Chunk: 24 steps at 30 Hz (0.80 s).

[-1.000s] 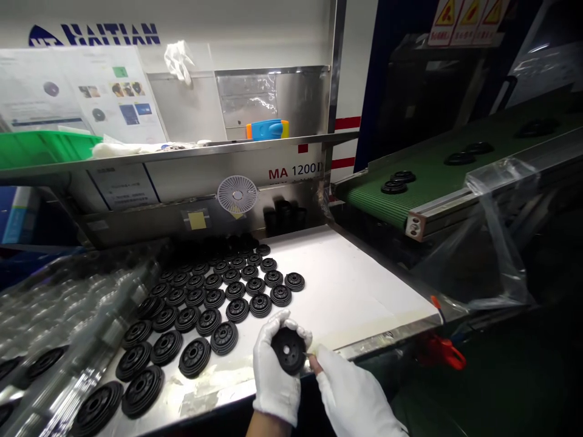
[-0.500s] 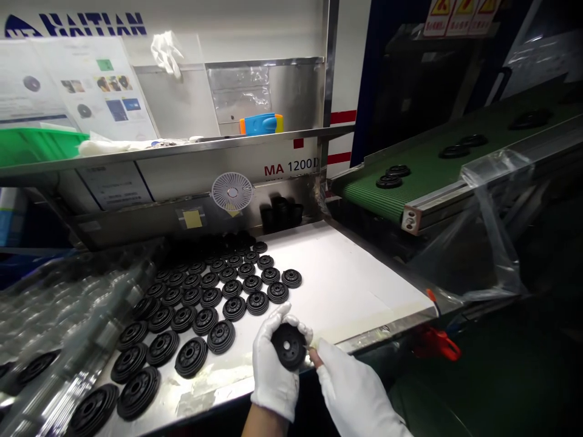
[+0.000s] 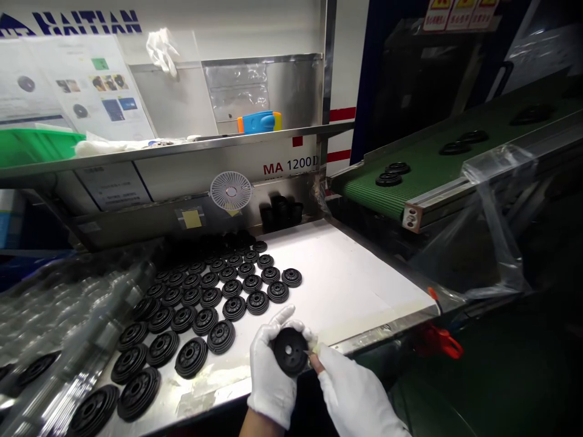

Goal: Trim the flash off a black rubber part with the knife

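Along the front edge of the white-topped steel table (image 3: pixel 350 279), the person's left hand (image 3: pixel 268 376), in a white cotton glove, was curled around a black ribbed rubber disc (image 3: pixel 290 351), gripping it with the centre hole facing up. The right hand (image 3: pixel 359 394), also gloved, came in from the right with one bare fingertip (image 3: pixel 316 363) against the disc's rim. Something small and thin seemed to sit there, too small to identify, and whether that hand was pinching it could not be told.

Just left of the hands, matching black discs (image 3: pixel 204 297) lay in close diagonal rows across the table, reaching back towards the machine panel marked MA 1200D (image 3: pixel 289 165). Beside the table's left edge lay clear moulded plastic trays (image 3: pixel 68 303), with more discs (image 3: pixel 36 367) among them. Beyond the table's right edge ran a green belt conveyor (image 3: pixel 423 173) carrying further discs (image 3: pixel 388 179), with loose plastic film (image 3: pixel 496 243) hanging from its frame.
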Each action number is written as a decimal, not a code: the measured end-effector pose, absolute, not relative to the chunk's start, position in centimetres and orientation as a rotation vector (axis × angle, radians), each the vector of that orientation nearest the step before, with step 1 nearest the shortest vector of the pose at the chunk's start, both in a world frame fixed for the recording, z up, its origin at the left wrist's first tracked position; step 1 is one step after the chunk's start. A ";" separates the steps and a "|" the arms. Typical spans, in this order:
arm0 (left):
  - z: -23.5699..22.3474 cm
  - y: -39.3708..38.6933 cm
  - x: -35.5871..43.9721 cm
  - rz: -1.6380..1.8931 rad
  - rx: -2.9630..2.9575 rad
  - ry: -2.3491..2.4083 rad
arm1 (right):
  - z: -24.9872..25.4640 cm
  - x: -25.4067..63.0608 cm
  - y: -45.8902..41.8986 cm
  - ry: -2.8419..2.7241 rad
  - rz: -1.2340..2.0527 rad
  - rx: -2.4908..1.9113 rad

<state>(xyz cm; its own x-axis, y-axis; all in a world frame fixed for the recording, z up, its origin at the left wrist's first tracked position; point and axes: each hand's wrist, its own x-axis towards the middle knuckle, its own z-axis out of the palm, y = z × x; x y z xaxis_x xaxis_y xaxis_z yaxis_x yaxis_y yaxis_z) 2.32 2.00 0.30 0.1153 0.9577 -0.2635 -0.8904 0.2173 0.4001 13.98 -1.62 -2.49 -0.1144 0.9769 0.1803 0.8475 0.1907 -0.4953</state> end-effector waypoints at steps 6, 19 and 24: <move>0.4 2.7 3.1 1.458 0.041 0.544 | -3.4 13.3 -2.3 -2.087 0.098 -1.696; 0.3 2.3 2.9 1.457 0.050 0.483 | -3.3 13.9 -2.0 -2.044 0.180 -1.760; -0.2 2.5 3.5 1.591 -0.003 0.474 | -3.8 12.5 -2.5 -2.088 0.073 -1.720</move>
